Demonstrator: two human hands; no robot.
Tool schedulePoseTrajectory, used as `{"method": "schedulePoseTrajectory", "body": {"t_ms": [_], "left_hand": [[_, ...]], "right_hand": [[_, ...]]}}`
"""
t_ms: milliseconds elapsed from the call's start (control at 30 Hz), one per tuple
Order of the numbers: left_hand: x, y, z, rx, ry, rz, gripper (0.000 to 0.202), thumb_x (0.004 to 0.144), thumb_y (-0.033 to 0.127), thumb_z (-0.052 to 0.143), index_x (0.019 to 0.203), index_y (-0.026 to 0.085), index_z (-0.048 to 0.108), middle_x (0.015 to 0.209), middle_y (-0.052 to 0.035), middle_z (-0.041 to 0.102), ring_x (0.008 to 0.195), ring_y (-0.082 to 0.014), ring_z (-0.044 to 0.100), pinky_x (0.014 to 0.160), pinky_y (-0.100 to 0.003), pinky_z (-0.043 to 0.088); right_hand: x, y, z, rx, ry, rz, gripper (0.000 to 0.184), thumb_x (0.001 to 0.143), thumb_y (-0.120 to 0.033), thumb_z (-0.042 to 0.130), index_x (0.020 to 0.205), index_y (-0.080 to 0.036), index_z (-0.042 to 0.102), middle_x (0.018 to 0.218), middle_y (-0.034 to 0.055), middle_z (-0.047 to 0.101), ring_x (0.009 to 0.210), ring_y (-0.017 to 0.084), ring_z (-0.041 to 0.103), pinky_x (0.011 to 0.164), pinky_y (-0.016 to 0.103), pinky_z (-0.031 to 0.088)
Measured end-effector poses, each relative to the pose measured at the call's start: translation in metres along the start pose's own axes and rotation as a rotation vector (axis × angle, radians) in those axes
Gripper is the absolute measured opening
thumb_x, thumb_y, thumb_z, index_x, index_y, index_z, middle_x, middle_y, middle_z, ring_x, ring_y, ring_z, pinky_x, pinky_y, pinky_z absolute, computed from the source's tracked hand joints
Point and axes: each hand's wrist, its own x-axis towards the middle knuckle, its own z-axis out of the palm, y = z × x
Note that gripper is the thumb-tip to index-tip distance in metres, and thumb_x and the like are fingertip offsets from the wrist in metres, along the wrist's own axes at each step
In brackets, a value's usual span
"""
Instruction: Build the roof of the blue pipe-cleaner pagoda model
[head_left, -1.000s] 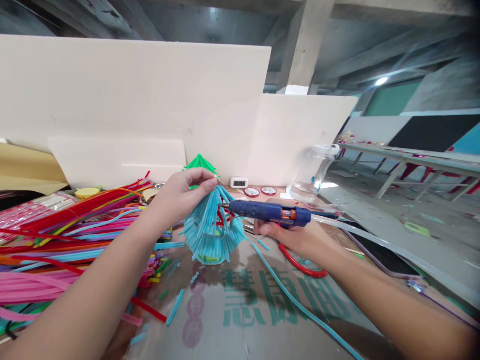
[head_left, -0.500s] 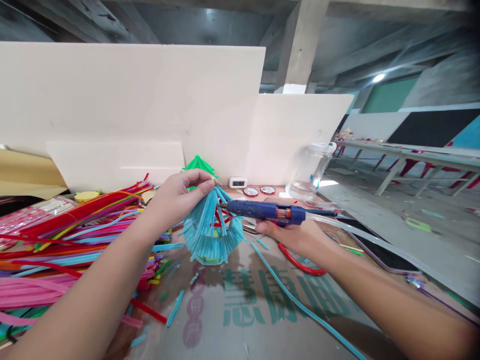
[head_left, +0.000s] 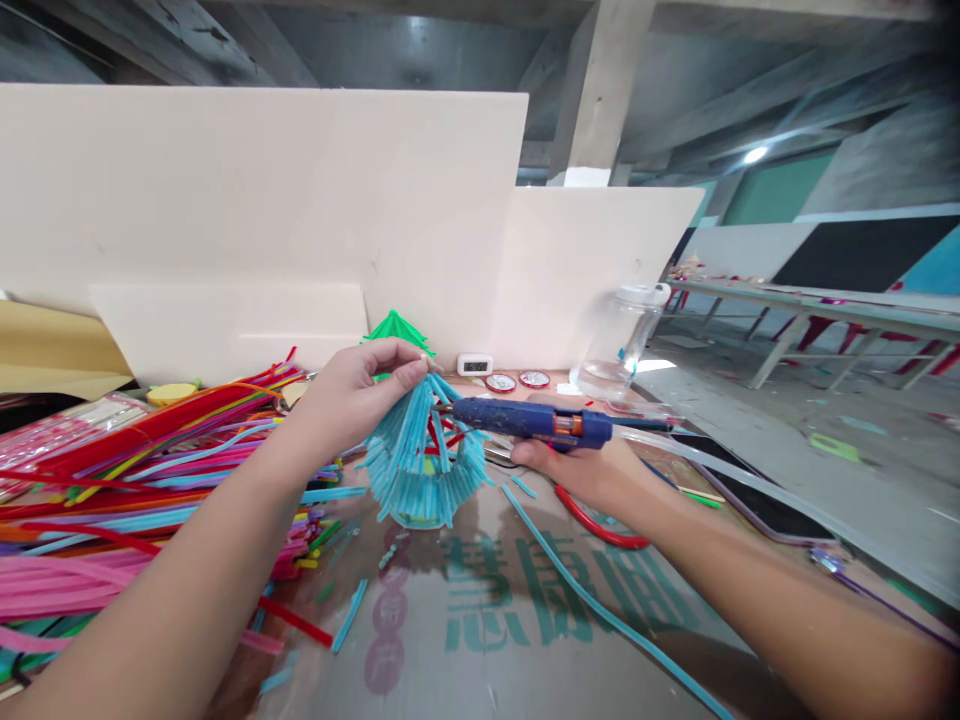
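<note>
So the blue strip-built piece (head_left: 412, 490), a cone-shaped top over a flared skirt of fuzzy-looking strips, sits upright on the table (head_left: 322, 695), pretty much dead centre and between both hands. Some red bits show through gaps in its side.

Left hand (head_left: 367, 385) comes in from the lower left, forearm slanting up, back of the hand toward the camera. Thumb and forefinger are pinched together right at the peak of the cone, other fingers curled in behind.

Right hand (head_left: 577, 465) reaches in from the lower right, wrapped round the handle of a blue glue gun (head_left: 502, 417). The gun lies almost level, nozzle pointing left, tip right up at the cone's side. Can't tell if it's actually touching, or what the trigger finger is up to, since the gun covers most of those fingers.

Just under that hand there's a red loop handle (head_left: 585, 520), and a long blue strip (head_left: 555, 562) curves toward the near edge. Big messy heap of coloured strips (head_left: 150, 470) on the left, phone (head_left: 750, 490) over on the right. Behind: a green peaked piece (head_left: 394, 328), a little digital display (head_left: 475, 365) and a clear bottle (head_left: 611, 345).
</note>
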Motion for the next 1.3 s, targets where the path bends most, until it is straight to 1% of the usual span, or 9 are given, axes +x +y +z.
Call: {"method": "schedulePoseTrajectory", "body": {"t_ms": [100,267,333,433,600,867,1100,1200,1300], "left_hand": [[0.000,0.000,0.000,-0.018,-0.001,0.007,0.036,0.087,0.051,0.055,0.093,0.017,0.066,0.090,-0.0058,0.070,0.081,-0.0198,0.062,0.069,-0.029,0.048],[0.000,0.001,0.001,-0.015,-0.004,-0.001,0.036,0.087,0.051,0.055,0.093,0.017,0.066,0.090,-0.0061,0.070,0.081,-0.0204,0.063,0.069,-0.029,0.049],[0.000,0.001,0.000,-0.014,-0.006,-0.001,0.036,0.087,0.051,0.055,0.092,0.017,0.066,0.090,-0.0060,0.070,0.081,-0.0206,0.063,0.069,-0.029,0.049],[0.000,0.002,0.000,-0.011,-0.008,0.002,0.036,0.087,0.052,0.055,0.092,0.017,0.066,0.090,-0.0061,0.070,0.082,-0.0209,0.063,0.070,-0.029,0.049],[0.000,0.002,0.000,0.006,-0.004,0.008,0.038,0.087,0.052,0.054,0.094,0.017,0.067,0.091,-0.0068,0.071,0.082,-0.0212,0.063,0.069,-0.029,0.049],[0.000,0.002,0.000,-0.005,-0.009,0.002,0.037,0.087,0.052,0.055,0.094,0.017,0.067,0.090,-0.0065,0.071,0.079,-0.0196,0.062,0.067,-0.028,0.048],[0.000,0.002,0.000,-0.013,-0.008,-0.014,0.038,0.087,0.053,0.055,0.094,0.018,0.066,0.089,-0.0063,0.071,0.078,-0.0204,0.063,0.065,-0.028,0.049],[0.000,0.000,0.000,-0.006,0.000,0.001,0.037,0.087,0.053,0.055,0.093,0.018,0.066,0.089,-0.0062,0.071,0.079,-0.0206,0.063,0.067,-0.029,0.049],[0.000,-0.002,0.001,-0.013,0.010,0.007,0.036,0.087,0.052,0.056,0.093,0.018,0.065,0.090,-0.0057,0.072,0.078,-0.0196,0.063,0.067,-0.029,0.048]], "right_hand": [[0.000,0.002,0.000,-0.011,0.007,0.008,0.015,0.081,-0.042,0.067,0.079,-0.026,0.068,0.077,0.0001,0.071,0.082,0.024,0.067,0.081,0.038,0.053],[0.001,-0.002,0.000,-0.005,0.007,0.009,0.019,0.080,-0.043,0.066,0.076,-0.025,0.066,0.076,0.0004,0.071,0.077,0.023,0.066,0.078,0.037,0.054],[0.002,-0.006,0.000,0.003,-0.004,0.003,0.019,0.081,-0.044,0.065,0.082,-0.025,0.067,0.079,0.0005,0.072,0.080,0.024,0.067,0.080,0.039,0.054],[0.004,-0.012,0.000,0.033,-0.015,-0.038,0.021,0.082,-0.044,0.064,0.093,-0.028,0.070,0.089,0.0008,0.074,0.092,0.026,0.067,0.088,0.041,0.053],[0.007,-0.021,-0.001,0.089,-0.050,-0.086,0.032,0.084,-0.046,0.063,0.112,-0.033,0.068,0.103,-0.0003,0.074,0.108,0.029,0.064,0.097,0.045,0.050],[0.008,-0.024,-0.001,0.134,-0.093,-0.090,0.042,0.085,-0.050,0.061,0.125,-0.035,0.062,0.110,-0.0004,0.072,0.118,0.030,0.059,0.104,0.046,0.045],[0.007,-0.021,0.000,0.144,-0.102,-0.047,0.042,0.085,-0.051,0.061,0.123,-0.034,0.063,0.115,-0.0012,0.071,0.111,0.027,0.064,0.097,0.042,0.051],[0.006,-0.014,0.001,0.099,-0.080,-0.020,0.038,0.083,-0.046,0.065,0.117,-0.032,0.067,0.108,0.0005,0.073,0.106,0.029,0.065,0.094,0.045,0.052],[0.005,-0.009,0.001,0.077,-0.093,-0.018,0.032,0.082,-0.043,0.066,0.111,-0.030,0.069,0.103,0.0015,0.075,0.097,0.028,0.068,0.085,0.043,0.056]]}}
